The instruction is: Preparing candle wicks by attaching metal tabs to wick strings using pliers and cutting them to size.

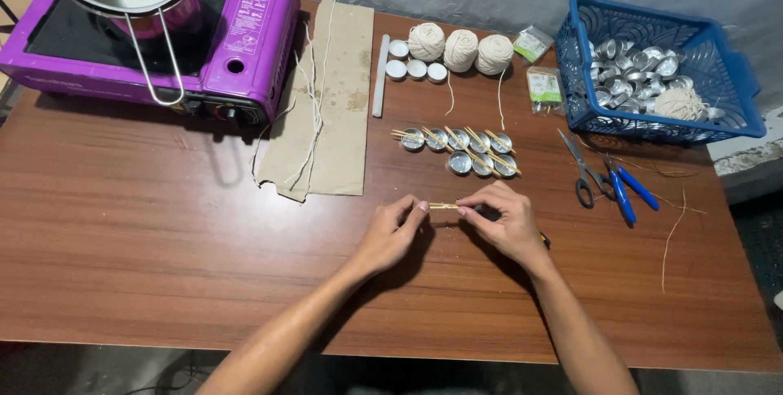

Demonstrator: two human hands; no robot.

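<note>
Left hand (390,234) and right hand (504,224) are pinching a thin wooden stick (444,206) at centre frame, each grip clamped on one end. Judged best: keeping the stick level, just above the tabletop (163,224).

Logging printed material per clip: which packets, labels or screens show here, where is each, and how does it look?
Upper plastic packet: table's far side, between the string balls and the blue basket; small, clear, green-tinted.
Lower plastic packet: just in front of the first, beside the basket; clear, green insert.
Stove label: top panel of the purple stove, right of the burner; tall white-printed rectangle.
No screens.

Both forearms are bare to the frame's edge, with no sleeves, rings or watch.
</note>
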